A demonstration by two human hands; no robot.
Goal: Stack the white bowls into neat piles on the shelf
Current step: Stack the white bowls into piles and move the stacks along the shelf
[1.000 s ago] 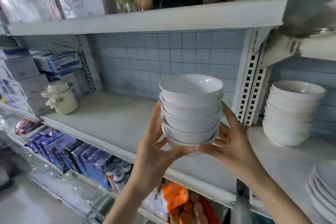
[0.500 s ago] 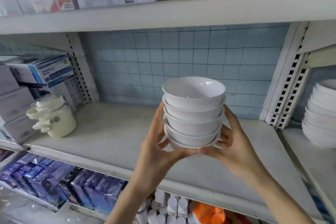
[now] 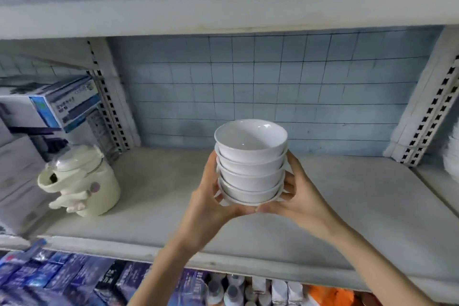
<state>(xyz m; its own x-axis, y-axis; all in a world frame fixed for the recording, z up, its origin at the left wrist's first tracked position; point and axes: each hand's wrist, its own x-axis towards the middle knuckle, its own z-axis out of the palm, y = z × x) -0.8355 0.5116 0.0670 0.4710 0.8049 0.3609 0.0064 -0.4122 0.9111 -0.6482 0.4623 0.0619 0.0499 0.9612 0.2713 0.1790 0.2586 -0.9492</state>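
A pile of several nested white bowls [image 3: 250, 156] hangs upright above the middle of the grey shelf [image 3: 347, 206]. My left hand [image 3: 211, 201] cups its left side and base. My right hand [image 3: 300, 196] cups the right side, and the fingertips of both hands meet under the lowest bowl. The pile is held off the shelf board, slightly in front of the blue tiled back wall. Another white pile of bowls [image 3: 452, 156] shows only as a blurred sliver at the right edge.
A cream lidded ceramic jar [image 3: 82, 181] stands on the shelf at the left, with stacked boxes [image 3: 49, 107] behind it. Perforated uprights [image 3: 432, 112] bound the bay at both sides. An upper shelf carries cartons; packets and bottles fill the shelf below.
The view has swung left and closer: the neighbouring bowl pile slid to the right edge. Both hands kept their hold and carried the pile forward over the shelf.
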